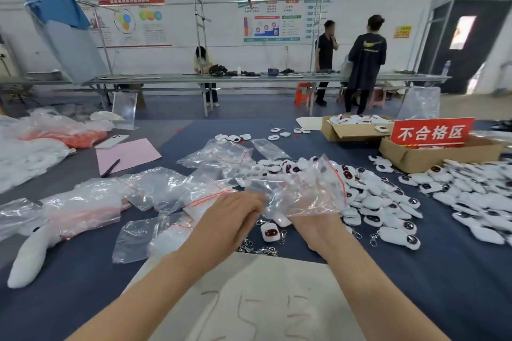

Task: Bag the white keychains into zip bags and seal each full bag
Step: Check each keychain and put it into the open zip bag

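Above the middle of the blue table I hold up a clear zip bag (pixel 302 188) with a red seal line. My left hand (pixel 230 219) pinches its lower left corner. My right hand (pixel 313 223) is mostly hidden behind or inside the plastic, and I cannot tell how its fingers lie. Below the bag lies one white keychain (pixel 270 232) with a dark red face, and metal clips (pixel 257 249) lie beside it. A large heap of white keychains (pixel 393 196) spreads to the right. Several empty zip bags (pixel 177 191) lie to the left.
A tan board (pixel 257 299) with red marks lies at the near edge. Two cardboard boxes (pixel 415 155) and a red sign (pixel 432 131) stand at the back right. Pink paper (pixel 127 155) with a pen, a phone and big plastic sacks (pixel 33 147) sit left. People stand at a far bench.
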